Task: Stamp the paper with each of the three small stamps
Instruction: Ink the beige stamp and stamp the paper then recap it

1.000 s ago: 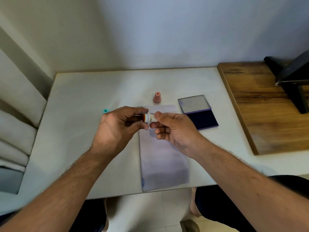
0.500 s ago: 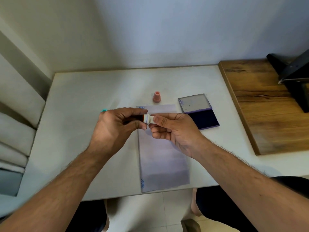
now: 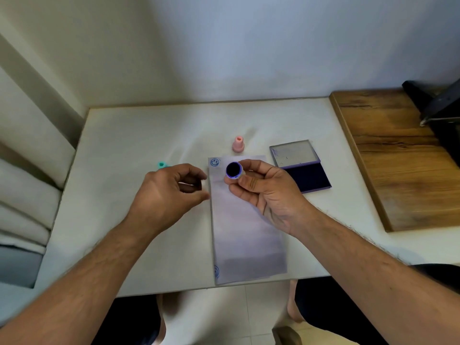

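Observation:
My right hand [image 3: 263, 190] holds a small white stamp [image 3: 234, 170] above the top of the lilac paper [image 3: 246, 227], its dark blue inked face turned up towards me. My left hand [image 3: 169, 192] hovers just left of the paper with its fingers curled; what they enclose is hidden. The paper has a blue smiley print [image 3: 214, 162] at its top left corner and another print [image 3: 216, 271] at its bottom left. A pink stamp [image 3: 238, 144] stands upright beyond the paper. Behind my left hand peeks a teal stamp [image 3: 162, 165].
An open ink pad [image 3: 311, 179] with its lid [image 3: 293, 153] folded back lies right of the paper on the white table [image 3: 124, 145]. A wooden board [image 3: 398, 165] with a black object [image 3: 443, 108] fills the right side. Cushions [image 3: 22, 195] lie on the left.
My hands, joined on the stamp before, have come apart. The left hand moved left, and the right hand kept the stamp and turned its inked face towards me.

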